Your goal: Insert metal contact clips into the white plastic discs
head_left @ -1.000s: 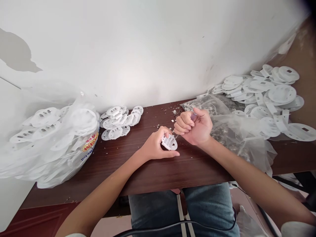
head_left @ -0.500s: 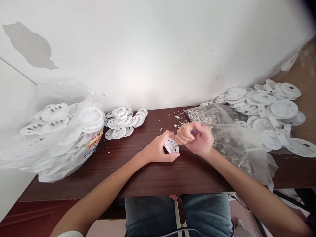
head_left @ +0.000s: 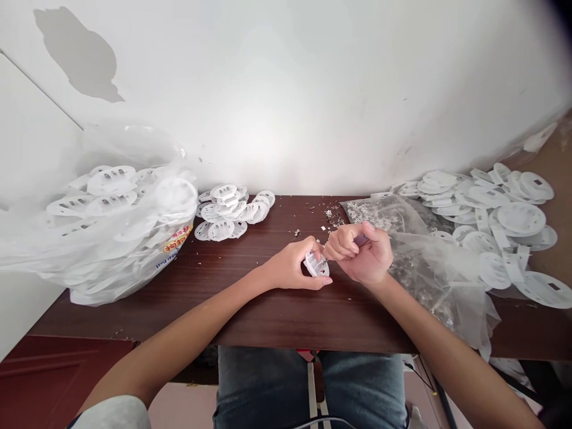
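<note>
A round white plastic piece (head_left: 316, 266) with slots is gripped at its edge between the fingers and thumb of my left hand (head_left: 292, 265), above the dark wooden table. My right hand (head_left: 360, 250) is curled around a slim tool with a purplish handle (head_left: 360, 239); most of it is hidden by the fingers, so its kind is unclear. A thin dark tip points from that hand at the slotted face of the white piece. Whether the tip touches is too small to tell.
Left stands a clear plastic bag (head_left: 129, 256) full of similar white pieces, with a small pile (head_left: 223, 208) beside it. At right, a clear bag of tiny metal parts (head_left: 379, 217) lies before another heap of white pieces (head_left: 521, 219). Metal bits (head_left: 330, 217) are scattered behind my hands.
The whole view has shifted a little with my head. My right hand has turned slightly, and the tool's tip now shows at the white piece.
</note>
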The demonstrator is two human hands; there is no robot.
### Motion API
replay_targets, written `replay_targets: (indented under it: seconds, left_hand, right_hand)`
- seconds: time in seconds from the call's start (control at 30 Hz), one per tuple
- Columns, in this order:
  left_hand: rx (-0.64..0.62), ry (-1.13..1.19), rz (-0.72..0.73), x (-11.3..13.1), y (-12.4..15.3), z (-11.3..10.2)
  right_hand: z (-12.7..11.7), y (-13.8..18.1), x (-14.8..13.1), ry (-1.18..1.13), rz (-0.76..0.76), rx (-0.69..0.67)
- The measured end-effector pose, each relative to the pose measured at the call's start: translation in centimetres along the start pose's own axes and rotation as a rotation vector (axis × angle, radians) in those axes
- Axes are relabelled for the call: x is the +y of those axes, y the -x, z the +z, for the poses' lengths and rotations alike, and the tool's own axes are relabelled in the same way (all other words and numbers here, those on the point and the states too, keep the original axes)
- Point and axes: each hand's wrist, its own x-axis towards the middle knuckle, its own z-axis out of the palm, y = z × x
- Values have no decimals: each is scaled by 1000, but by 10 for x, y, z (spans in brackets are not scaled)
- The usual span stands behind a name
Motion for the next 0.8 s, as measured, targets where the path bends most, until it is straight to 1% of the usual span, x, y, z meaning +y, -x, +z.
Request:
replay_targets:
  seconds: [0.4, 0.53, 0.63, 0.8]
  left_hand:
    - [21, 3, -62, 3, 0, 0]
    - [17, 38, -89, 3, -1, 1]
    - [18, 76, -93, 2, -1, 2]
    - [36, 87, -85, -1, -2, 4]
  right_hand:
    - [0, 1, 1, 67, 0, 38]
    - [-1, 1, 1, 39, -33, 20]
    - [-2, 2, -1, 17, -63, 21]
    - [-4, 1, -2, 36, -38, 52]
